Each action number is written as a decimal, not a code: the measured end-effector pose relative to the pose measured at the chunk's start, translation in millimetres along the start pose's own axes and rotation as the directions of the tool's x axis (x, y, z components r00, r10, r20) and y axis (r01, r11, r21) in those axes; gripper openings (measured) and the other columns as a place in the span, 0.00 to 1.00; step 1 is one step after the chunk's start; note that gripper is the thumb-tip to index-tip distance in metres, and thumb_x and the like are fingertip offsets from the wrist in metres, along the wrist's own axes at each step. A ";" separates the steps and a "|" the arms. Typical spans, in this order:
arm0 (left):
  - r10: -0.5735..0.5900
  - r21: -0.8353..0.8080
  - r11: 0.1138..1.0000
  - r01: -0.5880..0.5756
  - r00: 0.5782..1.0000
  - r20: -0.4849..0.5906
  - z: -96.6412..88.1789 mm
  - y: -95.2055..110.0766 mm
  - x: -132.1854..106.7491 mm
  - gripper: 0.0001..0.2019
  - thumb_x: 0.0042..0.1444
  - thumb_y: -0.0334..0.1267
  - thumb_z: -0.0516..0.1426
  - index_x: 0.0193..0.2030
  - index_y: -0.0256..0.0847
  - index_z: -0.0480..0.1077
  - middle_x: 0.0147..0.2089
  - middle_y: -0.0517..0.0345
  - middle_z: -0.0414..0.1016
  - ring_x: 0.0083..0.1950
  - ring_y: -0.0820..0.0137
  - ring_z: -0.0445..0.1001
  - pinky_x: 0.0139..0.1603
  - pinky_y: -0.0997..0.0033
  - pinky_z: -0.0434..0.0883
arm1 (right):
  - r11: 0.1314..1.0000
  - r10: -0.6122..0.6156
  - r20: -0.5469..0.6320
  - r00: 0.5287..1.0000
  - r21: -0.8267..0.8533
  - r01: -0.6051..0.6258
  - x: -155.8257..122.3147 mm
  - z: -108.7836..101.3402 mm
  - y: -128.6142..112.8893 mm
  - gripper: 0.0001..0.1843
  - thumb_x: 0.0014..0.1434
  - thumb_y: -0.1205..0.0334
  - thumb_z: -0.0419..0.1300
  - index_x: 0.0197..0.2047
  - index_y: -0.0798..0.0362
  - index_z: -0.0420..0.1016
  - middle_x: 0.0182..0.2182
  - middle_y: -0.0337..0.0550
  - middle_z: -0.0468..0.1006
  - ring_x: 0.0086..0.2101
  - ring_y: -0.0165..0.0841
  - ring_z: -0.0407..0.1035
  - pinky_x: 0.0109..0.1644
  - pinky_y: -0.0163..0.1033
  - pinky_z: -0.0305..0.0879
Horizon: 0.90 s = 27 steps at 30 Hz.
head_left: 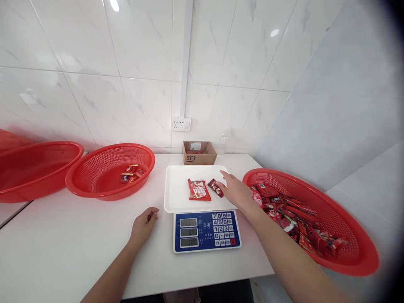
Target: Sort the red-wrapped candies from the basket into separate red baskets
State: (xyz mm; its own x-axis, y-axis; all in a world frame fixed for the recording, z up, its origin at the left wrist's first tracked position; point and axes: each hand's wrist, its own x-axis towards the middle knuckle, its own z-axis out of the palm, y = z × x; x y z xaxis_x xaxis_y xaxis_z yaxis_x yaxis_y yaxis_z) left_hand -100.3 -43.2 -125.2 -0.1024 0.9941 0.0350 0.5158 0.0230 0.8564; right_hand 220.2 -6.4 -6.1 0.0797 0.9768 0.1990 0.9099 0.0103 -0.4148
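Note:
My right hand [235, 191] is over the white tray [176, 202] of a digital scale, index finger stretched out and thumb apart from it. The thumb tip is at a small dark-red packet [215, 188] on the tray; whether it touches cannot be made out. Left of that packet lies a larger red-and-white snack packet [199, 190]. My left hand [143, 227] rests on the white table beside the scale, its fingers curled together with nothing visible in them. The blue scale panel [206, 231] carries number keys and small displays.
At the right, a red plastic basket [350, 219] holds many red packets [290, 210]. On the left, another red basket [94, 168] contains several small packets [131, 173], with a further red basket [34, 168] beyond it. An open cardboard box [199, 158] stands behind the scale, near the tiled wall.

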 end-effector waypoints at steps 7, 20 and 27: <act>-0.003 0.026 1.000 0.003 1.000 0.007 -2.1 5.7 -1.7 0.15 0.51 0.47 0.49 0.38 0.45 0.71 0.31 0.59 0.77 0.36 0.64 0.75 0.39 0.66 0.69 | 0.945 -0.326 0.156 0.933 0.090 0.315 -25.7 9.4 -26.1 0.18 0.58 0.58 0.56 0.51 0.48 0.74 0.49 0.46 0.73 0.51 0.38 0.64 0.57 0.44 0.58; -0.038 0.055 0.998 0.036 0.999 0.027 -3.6 7.4 -0.1 0.18 0.49 0.51 0.50 0.40 0.44 0.71 0.33 0.58 0.78 0.39 0.62 0.76 0.42 0.65 0.69 | 0.992 -0.014 -0.054 0.998 0.128 0.021 -20.2 -40.6 33.6 0.18 0.61 0.59 0.51 0.52 0.50 0.70 0.51 0.45 0.72 0.49 0.34 0.67 0.51 0.40 0.64; -0.056 0.112 0.992 0.054 0.998 0.012 -2.6 9.8 3.4 0.18 0.47 0.52 0.50 0.39 0.46 0.71 0.33 0.59 0.78 0.39 0.61 0.76 0.40 0.66 0.70 | 0.989 0.147 0.201 0.968 -0.061 -0.138 -30.8 -53.8 133.8 0.15 0.50 0.62 0.61 0.43 0.53 0.76 0.40 0.49 0.79 0.38 0.41 0.73 0.43 0.44 0.66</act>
State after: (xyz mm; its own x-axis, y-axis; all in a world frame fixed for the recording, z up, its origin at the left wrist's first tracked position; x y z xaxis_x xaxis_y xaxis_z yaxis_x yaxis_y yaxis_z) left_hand -97.8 -39.8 -115.4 -0.1209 0.9925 -0.0186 0.6017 0.0882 0.7938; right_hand 361.4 -46.6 -19.9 0.1291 0.9905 -0.0468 0.9133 -0.1371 -0.3835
